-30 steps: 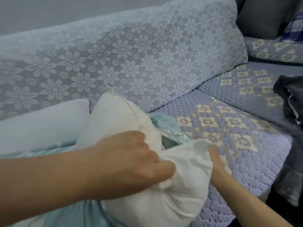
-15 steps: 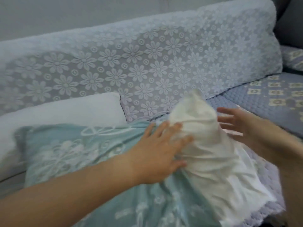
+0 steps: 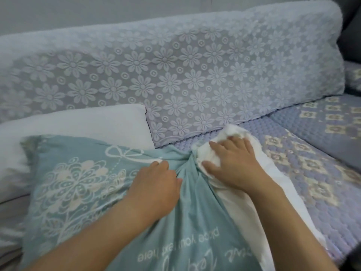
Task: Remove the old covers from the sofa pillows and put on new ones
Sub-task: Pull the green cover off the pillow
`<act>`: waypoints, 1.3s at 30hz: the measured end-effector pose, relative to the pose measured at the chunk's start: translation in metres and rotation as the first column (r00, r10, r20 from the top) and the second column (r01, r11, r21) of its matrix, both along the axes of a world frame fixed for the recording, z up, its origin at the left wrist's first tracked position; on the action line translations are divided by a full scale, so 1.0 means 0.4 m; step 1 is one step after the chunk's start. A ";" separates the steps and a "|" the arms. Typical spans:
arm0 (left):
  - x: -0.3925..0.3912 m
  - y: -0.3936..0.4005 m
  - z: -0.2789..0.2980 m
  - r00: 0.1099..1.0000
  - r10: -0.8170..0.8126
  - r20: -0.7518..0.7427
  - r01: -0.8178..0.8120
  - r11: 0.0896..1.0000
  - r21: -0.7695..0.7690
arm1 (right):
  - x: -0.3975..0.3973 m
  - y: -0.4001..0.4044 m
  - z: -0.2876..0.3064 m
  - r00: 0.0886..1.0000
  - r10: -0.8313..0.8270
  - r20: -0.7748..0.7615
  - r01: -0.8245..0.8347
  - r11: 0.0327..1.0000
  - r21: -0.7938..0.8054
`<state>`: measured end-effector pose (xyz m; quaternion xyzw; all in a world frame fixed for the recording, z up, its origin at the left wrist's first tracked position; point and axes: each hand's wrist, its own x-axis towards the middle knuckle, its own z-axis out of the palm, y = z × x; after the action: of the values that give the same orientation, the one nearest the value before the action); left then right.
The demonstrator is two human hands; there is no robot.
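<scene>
A teal pillow cover (image 3: 74, 182) with white floral print and lettering lies across the sofa seat in front of me. A white pillow insert (image 3: 259, 184) sticks out of its right side. My left hand (image 3: 156, 184) pinches a bunch of the teal fabric at the cover's opening. My right hand (image 3: 232, 163) presses down on the white insert's far corner, fingers curled over it. Most of the insert's lower part runs under my right forearm.
A bare white pillow (image 3: 74, 130) leans against the sofa back (image 3: 175, 75), which wears a lace flower cover. The quilted purple seat pad (image 3: 304, 159) stretches to the right. A dark cushion (image 3: 351, 26) shows at the top right corner.
The white insert has dropped from upright to lying flat on the seat. My right hand came down on its corner, and my left hand closed on the teal cover.
</scene>
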<state>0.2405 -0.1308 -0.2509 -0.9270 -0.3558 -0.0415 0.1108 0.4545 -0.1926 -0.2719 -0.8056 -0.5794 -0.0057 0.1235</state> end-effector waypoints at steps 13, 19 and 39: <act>0.176 0.022 0.047 0.982 0.188 -0.010 -0.173 0.881 -0.441 | 0.015 -0.091 0.064 0.982 0.140 0.126 -0.156 0.979 0.128; 0.169 0.094 0.128 0.946 0.295 -0.138 -0.319 0.921 -0.221 | -0.015 -0.092 0.039 0.980 0.077 0.186 -0.161 0.854 0.495; -0.126 -0.065 0.093 0.696 0.407 0.592 -0.259 0.911 -0.322 | -0.162 -0.042 0.125 0.949 0.314 -0.024 -0.220 0.718 0.660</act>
<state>0.1901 -0.1569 -0.2136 -0.7807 -0.5368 -0.2993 -0.1132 0.3896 -0.2096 -0.2217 -0.6185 -0.6417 -0.1340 0.4333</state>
